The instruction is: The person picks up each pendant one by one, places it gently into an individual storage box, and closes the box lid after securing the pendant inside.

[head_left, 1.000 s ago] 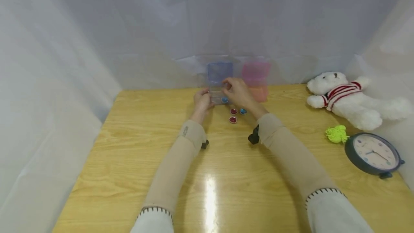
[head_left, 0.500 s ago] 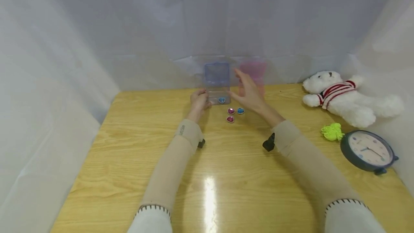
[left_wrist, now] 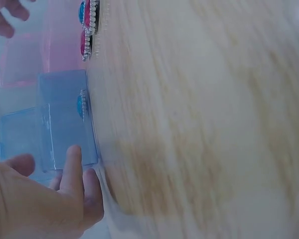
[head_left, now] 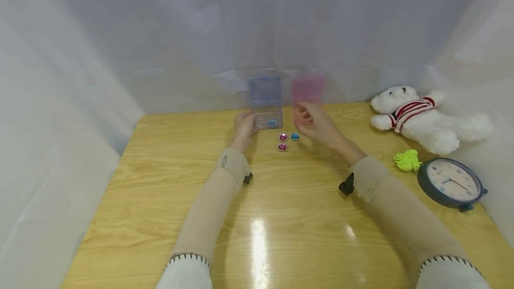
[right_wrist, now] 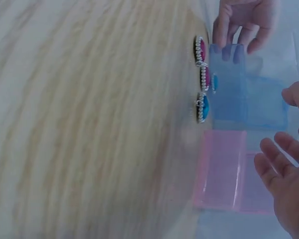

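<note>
A clear blue box [head_left: 262, 121] stands with its lid [head_left: 265, 89] raised and a blue heart-shaped gem [head_left: 271, 123] inside. My left hand [head_left: 245, 125] rests its fingertips against the box's left end; its fingers look relaxed in the left wrist view. To the right is a pink box [head_left: 300, 119], its lid [head_left: 308, 87] raised as well. Over it hovers my right hand [head_left: 318, 125], thumb and fingers spread apart and holding nothing. On the table in front of the boxes lie two pink gems [head_left: 283, 137] and another blue gem [head_left: 295, 137], all with silvery rims.
A white teddy bear [head_left: 427, 121] in a striped sweater lies at the right. Nearer are a bundle of yellow-green yarn [head_left: 407, 160] and a round clock [head_left: 450, 182]. A pale curtain [head_left: 192, 48] hangs behind the wooden table [head_left: 160, 182].
My right hand has moved from above the blue box rightward to the pink box, its fingers spreading. The left hand stays at the blue box. The view has shifted slightly.
</note>
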`<action>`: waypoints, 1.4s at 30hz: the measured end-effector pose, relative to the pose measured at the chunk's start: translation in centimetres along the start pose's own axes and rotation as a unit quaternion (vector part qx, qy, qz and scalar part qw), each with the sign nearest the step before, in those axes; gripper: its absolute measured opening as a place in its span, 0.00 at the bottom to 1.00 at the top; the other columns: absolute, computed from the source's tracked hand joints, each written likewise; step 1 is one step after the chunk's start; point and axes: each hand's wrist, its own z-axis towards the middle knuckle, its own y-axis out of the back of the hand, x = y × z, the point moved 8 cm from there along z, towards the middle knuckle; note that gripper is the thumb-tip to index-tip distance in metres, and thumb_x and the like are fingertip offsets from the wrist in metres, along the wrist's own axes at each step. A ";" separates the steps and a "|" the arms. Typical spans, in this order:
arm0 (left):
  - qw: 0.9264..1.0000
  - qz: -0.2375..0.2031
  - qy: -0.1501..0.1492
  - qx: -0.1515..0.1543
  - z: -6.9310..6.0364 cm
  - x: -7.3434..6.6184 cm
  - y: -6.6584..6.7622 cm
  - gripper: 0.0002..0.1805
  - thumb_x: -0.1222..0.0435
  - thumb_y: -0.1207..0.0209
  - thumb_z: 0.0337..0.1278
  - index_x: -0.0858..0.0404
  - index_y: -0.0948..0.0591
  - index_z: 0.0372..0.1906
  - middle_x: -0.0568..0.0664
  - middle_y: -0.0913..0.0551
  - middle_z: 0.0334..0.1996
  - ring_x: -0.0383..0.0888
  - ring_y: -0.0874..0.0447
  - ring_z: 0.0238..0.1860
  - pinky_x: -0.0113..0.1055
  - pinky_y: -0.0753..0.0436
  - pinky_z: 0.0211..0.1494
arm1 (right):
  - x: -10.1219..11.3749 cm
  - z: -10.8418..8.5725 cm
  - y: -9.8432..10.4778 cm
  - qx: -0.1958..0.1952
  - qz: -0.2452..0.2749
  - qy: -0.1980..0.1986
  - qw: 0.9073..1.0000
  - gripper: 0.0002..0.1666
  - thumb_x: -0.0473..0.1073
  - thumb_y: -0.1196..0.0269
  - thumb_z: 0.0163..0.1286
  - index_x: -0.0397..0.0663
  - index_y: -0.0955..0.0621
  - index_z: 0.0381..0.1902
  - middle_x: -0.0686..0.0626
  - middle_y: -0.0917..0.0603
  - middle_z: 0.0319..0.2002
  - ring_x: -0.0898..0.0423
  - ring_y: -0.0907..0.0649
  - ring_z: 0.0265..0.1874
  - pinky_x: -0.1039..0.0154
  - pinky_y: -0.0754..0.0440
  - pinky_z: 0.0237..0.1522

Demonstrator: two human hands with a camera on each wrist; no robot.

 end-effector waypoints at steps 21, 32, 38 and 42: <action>1.000 -0.002 0.005 0.013 0.4 0.4 -0.1 0.27 0.69 0.48 0.78 0.65 0.31 0.77 0.59 0.28 0.76 0.55 0.24 0.69 0.46 0.19 0.73 | -3.1 -1.1 -4.0 0.091 -0.022 -0.063 0.994 0.32 0.39 0.30 0.70 0.36 0.25 0.69 0.34 0.18 0.61 0.39 0.17 0.57 0.41 0.17 0.65; 1.000 0.009 0.001 0.008 0.5 0.4 -0.1 0.27 0.70 0.49 0.77 0.65 0.30 0.77 0.57 0.29 0.77 0.47 0.22 0.51 0.30 0.16 0.46 | -3.3 -0.9 -4.7 0.112 -0.065 -0.062 0.990 0.27 0.41 0.27 0.69 0.34 0.19 0.62 0.36 0.19 0.53 0.42 0.19 0.51 0.45 0.15 0.59; 1.000 0.001 0.000 0.005 0.4 0.3 0.0 0.27 0.71 0.50 0.77 0.65 0.30 0.77 0.57 0.29 0.78 0.55 0.24 0.68 0.32 0.16 0.50 | -3.2 -0.6 -4.8 0.117 -0.084 -0.045 0.989 0.25 0.41 0.28 0.70 0.32 0.17 0.60 0.36 0.17 0.51 0.41 0.17 0.51 0.46 0.14 0.58; 1.000 -0.008 0.000 0.001 0.4 0.4 0.0 0.27 0.71 0.51 0.78 0.65 0.31 0.78 0.57 0.31 0.79 0.55 0.27 0.71 0.39 0.16 0.64 | -3.3 -0.4 -5.1 0.123 -0.095 -0.046 0.987 0.20 0.42 0.29 0.71 0.34 0.15 0.55 0.37 0.18 0.49 0.44 0.18 0.49 0.48 0.14 0.56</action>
